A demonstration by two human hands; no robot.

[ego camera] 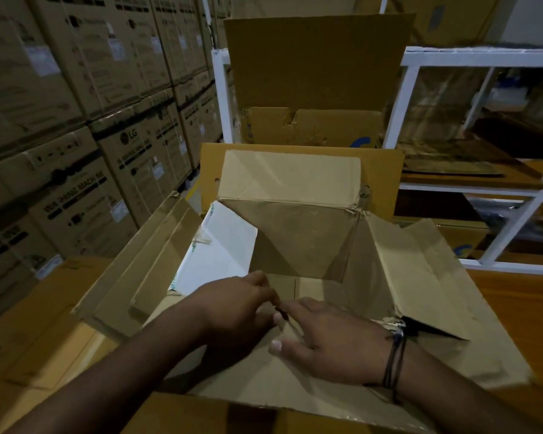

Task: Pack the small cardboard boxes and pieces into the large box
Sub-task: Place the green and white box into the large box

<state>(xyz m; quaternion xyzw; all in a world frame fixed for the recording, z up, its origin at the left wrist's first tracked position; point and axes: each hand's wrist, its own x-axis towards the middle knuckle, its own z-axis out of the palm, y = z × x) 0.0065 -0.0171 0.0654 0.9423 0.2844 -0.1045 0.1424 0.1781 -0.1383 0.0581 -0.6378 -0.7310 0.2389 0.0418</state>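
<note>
Both forearms reach up from the bottom edge into the large box [295,239], which stands open on the desk [521,302] with its flaps folded outward, and the two hands meet just above its near inner wall. Of these, the right hand [333,343], dark cords [394,361] round its wrist, lies with fingers straight and spread on the cardboard, its grip loose and holding nothing. The left hand [239,305] curls its fingertips toward the right forefinger, but blur hides whether that grip pinches anything, and a white piece [220,255] leans inside the box against its left wall.
</note>
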